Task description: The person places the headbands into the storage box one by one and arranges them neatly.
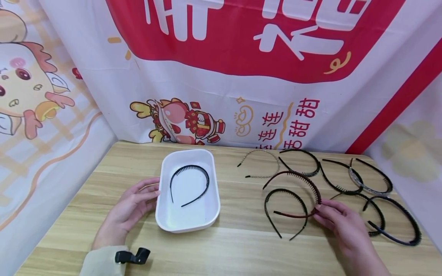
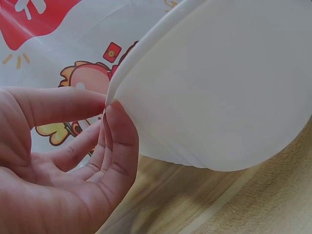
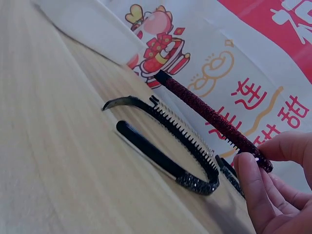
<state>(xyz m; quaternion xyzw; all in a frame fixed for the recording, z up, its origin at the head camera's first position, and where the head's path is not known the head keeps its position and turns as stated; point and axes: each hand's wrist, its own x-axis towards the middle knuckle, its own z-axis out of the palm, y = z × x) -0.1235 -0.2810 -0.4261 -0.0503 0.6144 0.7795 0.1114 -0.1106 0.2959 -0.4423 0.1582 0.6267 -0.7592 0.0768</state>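
My left hand [image 1: 136,205] is at the left side of a white plastic tub [image 1: 188,227]. Its thumb and fingers pinch the tub's rim [image 2: 127,66] in the left wrist view. A black toothed headband [image 1: 208,180] lies inside the tub. On the right, my right hand [image 1: 340,220] pinches a dark red glittery headband [image 3: 209,113] by its curve, with the ends pointing left. That headband is raised over the table and overlaps a black sparkly headband [image 3: 195,181] lying below it in the head view.
Several more headbands lie on the wooden table [image 1: 241,253] at the right: a thin beaded one [image 1: 279,163], a black one [image 1: 312,157], a silvery one [image 1: 357,180] and a dark blue one [image 1: 411,216]. Behind the table hangs a printed cloth [image 1: 238,69].
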